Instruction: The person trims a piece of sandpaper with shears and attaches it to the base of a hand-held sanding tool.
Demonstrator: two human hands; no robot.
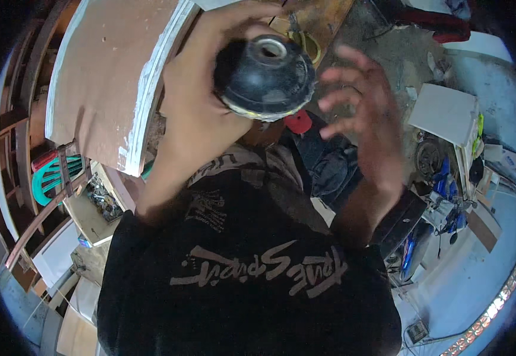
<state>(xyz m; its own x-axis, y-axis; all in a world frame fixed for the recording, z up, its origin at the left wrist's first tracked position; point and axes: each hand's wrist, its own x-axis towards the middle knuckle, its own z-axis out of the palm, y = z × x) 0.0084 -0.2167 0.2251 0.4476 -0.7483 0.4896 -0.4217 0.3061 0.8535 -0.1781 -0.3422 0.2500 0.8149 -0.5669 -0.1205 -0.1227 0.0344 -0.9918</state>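
Black dome-shaped piece (258, 86): in the head view it is raised at the far middle, in front of the person's chest, with its round hole toward the camera and its rough, pale-edged rim toward the near side. The left hand (195, 89) has its grip curled around the piece's left side, firmly closed on it. The right hand (367, 104), blurred, is just beside the piece on the right; its grip is wide, fingers spread and curved, apart from the piece and holding nothing.

Beyond the piece is a yellow looped item (311, 46) by a brown wooden surface (332, 15). At the left stands a brown panel (109, 74) with white-smeared edges; nearer are a green slatted plastic item (50, 183) and a wooden tray (86, 222) of small parts. At the right are a white-topped table (445, 113) and, nearer, a cluster of blue-and-black items (442, 184). Pale lettering marks the person's black shirt (258, 314).
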